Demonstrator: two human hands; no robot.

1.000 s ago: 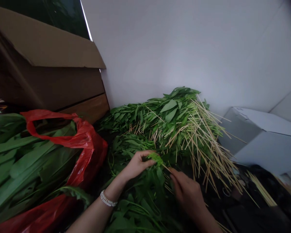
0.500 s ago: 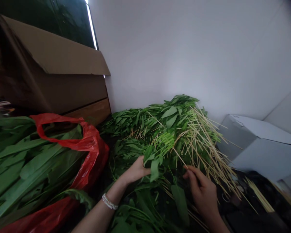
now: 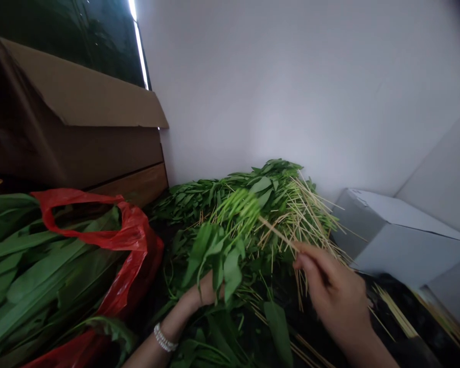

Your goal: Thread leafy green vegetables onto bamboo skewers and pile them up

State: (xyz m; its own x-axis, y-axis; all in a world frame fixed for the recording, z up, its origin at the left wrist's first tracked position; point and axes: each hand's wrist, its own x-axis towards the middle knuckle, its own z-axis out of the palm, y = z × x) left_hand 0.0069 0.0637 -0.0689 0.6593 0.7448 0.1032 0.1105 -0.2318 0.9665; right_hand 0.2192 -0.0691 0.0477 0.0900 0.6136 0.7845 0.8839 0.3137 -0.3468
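My right hand (image 3: 331, 286) pinches the lower end of a bamboo skewer (image 3: 278, 232), which slants up to the left. Light green stems (image 3: 239, 209), blurred by motion, sit in a row on the skewer's far part, their long leaves (image 3: 232, 271) hanging down. Behind those leaves is my left hand (image 3: 210, 289), its fingers mostly hidden, with a beaded bracelet (image 3: 164, 338) on the wrist. Beyond both hands lies a heap of leafy greens (image 3: 210, 191), with many skewer ends (image 3: 310, 209) sticking out at its right. Loose greens (image 3: 218, 332) lie below my left hand.
At the left stands a red plastic bag (image 3: 134, 240) full of long leaves, with an open cardboard box (image 3: 99, 148) behind it. A white box (image 3: 406, 245) stands at the right by the wall. Near it are loose skewers (image 3: 398, 312) on black plastic.
My right hand has lifted the skewer and its greens slightly up. My left hand has moved down and left, behind the hanging leaves. The view has shifted a little.
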